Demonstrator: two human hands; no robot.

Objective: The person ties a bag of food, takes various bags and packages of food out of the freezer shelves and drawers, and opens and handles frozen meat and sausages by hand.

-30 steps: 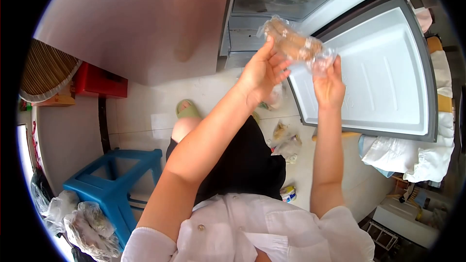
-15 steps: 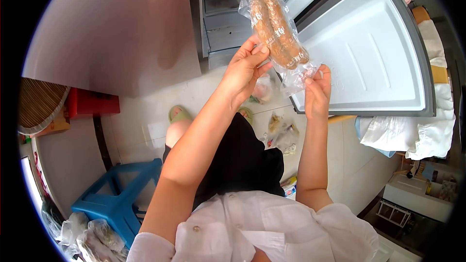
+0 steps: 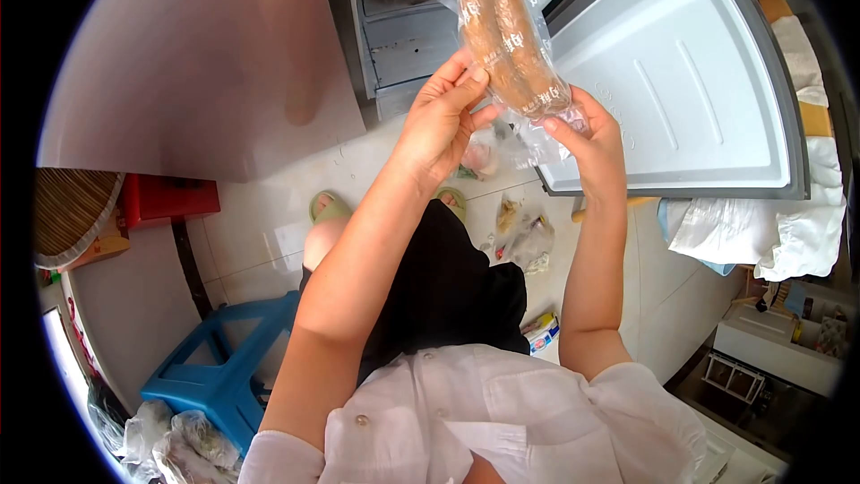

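Observation:
A clear plastic pack of sausages (image 3: 509, 40) with white lettering is held up in front of me, two brown sausages side by side inside it. My left hand (image 3: 443, 116) grips the pack's left edge between thumb and fingers. At its lower right end, my right hand (image 3: 591, 134) pinches the crinkled plastic, thumb in front. Behind the pack lies the open refrigerator compartment (image 3: 399, 45), with its door (image 3: 663, 90) swung out to the right.
Bagged food (image 3: 528, 242) lies on the tiled floor beyond my knees, and another bag (image 3: 484, 154) sits nearer the fridge. A blue stool (image 3: 210, 385) stands at lower left beside plastic bags (image 3: 179, 444). A red box (image 3: 170, 197) is at the left.
My right hand has shifted up and inward, taking a fuller grip on the pack's lower end. The sausage pack has moved slightly up in view; my left hand keeps its hold.

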